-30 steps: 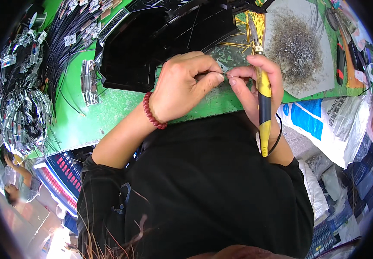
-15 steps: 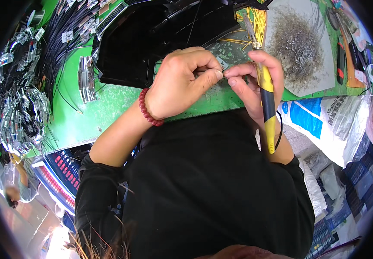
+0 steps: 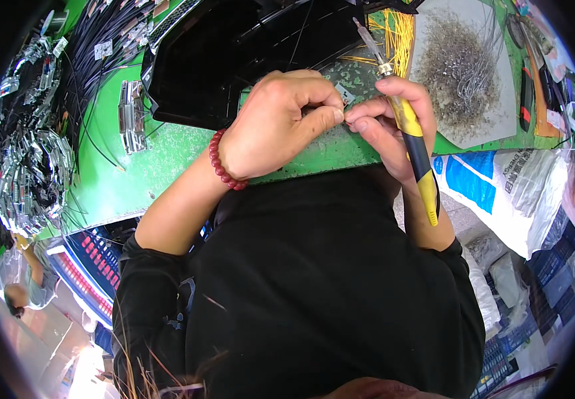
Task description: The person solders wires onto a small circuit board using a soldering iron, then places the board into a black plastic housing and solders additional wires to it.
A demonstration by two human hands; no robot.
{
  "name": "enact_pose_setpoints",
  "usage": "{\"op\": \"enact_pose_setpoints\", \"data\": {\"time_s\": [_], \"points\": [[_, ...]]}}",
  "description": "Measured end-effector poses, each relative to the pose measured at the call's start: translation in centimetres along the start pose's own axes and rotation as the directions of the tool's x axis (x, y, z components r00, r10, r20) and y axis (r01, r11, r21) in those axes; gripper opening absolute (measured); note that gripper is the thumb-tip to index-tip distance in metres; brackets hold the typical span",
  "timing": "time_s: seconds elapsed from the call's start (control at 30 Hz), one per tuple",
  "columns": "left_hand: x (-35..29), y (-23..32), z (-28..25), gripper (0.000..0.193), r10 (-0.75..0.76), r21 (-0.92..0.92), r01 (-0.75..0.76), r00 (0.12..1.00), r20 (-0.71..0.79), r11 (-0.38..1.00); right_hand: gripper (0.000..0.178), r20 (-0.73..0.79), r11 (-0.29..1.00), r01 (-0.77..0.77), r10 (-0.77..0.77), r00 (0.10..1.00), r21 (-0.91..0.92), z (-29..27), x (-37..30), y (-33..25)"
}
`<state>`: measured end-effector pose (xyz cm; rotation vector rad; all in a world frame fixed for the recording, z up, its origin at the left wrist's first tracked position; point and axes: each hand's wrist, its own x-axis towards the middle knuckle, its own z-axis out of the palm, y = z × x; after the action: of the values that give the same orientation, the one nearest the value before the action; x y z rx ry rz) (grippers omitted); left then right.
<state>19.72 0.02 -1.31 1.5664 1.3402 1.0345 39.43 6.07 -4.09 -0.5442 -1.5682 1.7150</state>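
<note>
My left hand [image 3: 281, 126], with a dark red bead bracelet [image 3: 218, 163] at its wrist, pinches thumb against forefinger over the near edge of the bench. What it pinches is too small and covered to make out. Fingertips of my right hand [image 3: 390, 126] meet it there, also pinched. A yellow and black soldering iron [image 3: 420, 159] rests in my right hand between thumb and fingers, tip pointing up and away. Just beyond the fingertips lies a small pale piece [image 3: 345, 94]. Behind my left hand stands a large glossy black plastic housing [image 3: 201, 73].
Yellow wires [image 3: 397, 40] lie beyond the iron. At the right, a grey sheet [image 3: 500, 120] bears dark debris and thin wire. Silver metal parts [image 3: 131, 116] and black cables [image 3: 91, 60] cover the green bench's [image 3: 168, 159] left. A white bag [image 3: 520, 193] hangs below right.
The soldering iron has tilted: its tip has swung left and its handle end right. Both hands stay together at nearly the same spot.
</note>
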Motion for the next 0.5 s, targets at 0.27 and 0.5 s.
{"op": "enact_pose_setpoints", "data": {"time_s": [0.27,0.5], "points": [[-0.2,0.3,0.3,0.004,-0.022,0.049,0.022,1.000,0.000,0.999,0.042,-0.041,0.953,0.164,-0.180,0.983,-0.254,0.3,-0.5,0.8],[-0.5,0.0,1.4,0.006,0.024,0.311,0.003,0.996,-0.082,0.950,0.043,-0.195,0.957,0.027,-0.087,0.977,-0.290,-0.8,-1.4,-2.2]]}}
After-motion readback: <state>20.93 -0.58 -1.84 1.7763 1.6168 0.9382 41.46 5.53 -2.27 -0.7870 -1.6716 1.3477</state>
